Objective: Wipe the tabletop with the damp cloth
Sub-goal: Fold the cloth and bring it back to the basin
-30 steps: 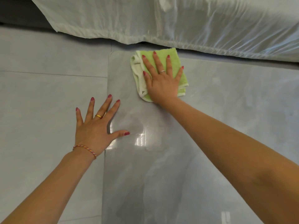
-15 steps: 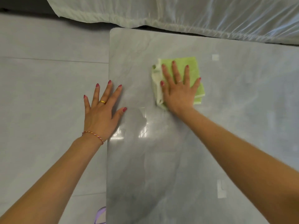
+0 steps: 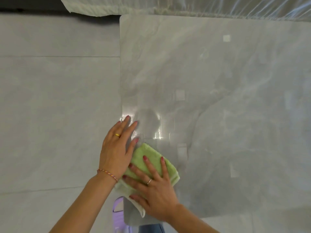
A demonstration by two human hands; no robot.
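A glossy grey marble tabletop (image 3: 218,98) fills the right of the view. A folded green cloth (image 3: 148,155) with a white underside lies at the table's near left corner. My right hand (image 3: 154,187) lies flat on the cloth, fingers spread, pressing it onto the surface. My left hand (image 3: 117,145) rests flat across the table's left edge, right beside the cloth and touching it, with nothing in it. The cloth's near left part hangs slightly over the edge.
Grey floor tiles (image 3: 58,106) lie left of the table. A pale sheet under clear plastic (image 3: 185,5) runs along the table's far edge. A lilac slipper (image 3: 118,214) and blue trouser fabric (image 3: 151,228) show below the near edge.
My right hand has dragged the cloth from the table's far left corner back to the near left corner. My left hand stayed on the left edge, and the view moved back.
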